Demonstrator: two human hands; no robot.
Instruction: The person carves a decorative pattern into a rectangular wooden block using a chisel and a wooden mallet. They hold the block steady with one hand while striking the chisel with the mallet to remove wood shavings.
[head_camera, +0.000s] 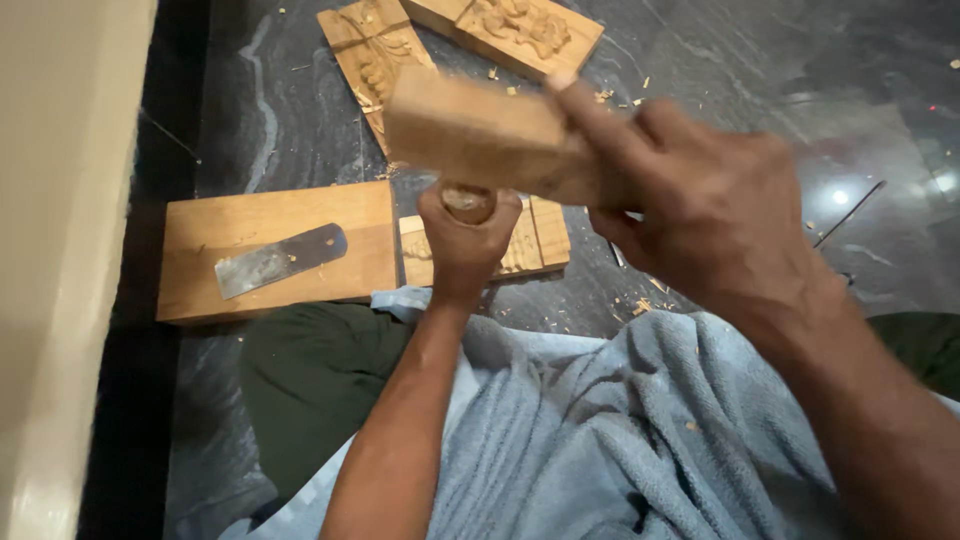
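At the far left a plain wooden board (275, 250) lies flat on the dark stone floor (700, 60), with a flat metal blade (281, 260) resting on it, its long axis running left to right and tilted slightly up at the right.

Just right of the board, the left hand (462, 238) is clenched around the round wooden handle of a chisel (468, 202). The butt of the handle points up toward the camera, so the tool's long axis runs down and away to the carved panel (530, 240) beneath the fist; the cutting end is hidden, so I cannot tell whether it touches the wood.

Above and to the right, the right hand (715, 215) is clamped on a wooden mallet block (480, 135), whose long axis runs left to right. The block's left part hangs directly over the chisel butt, very near it; motion blur makes contact uncertain.

Two more carved panels (445, 35) lie farther off.
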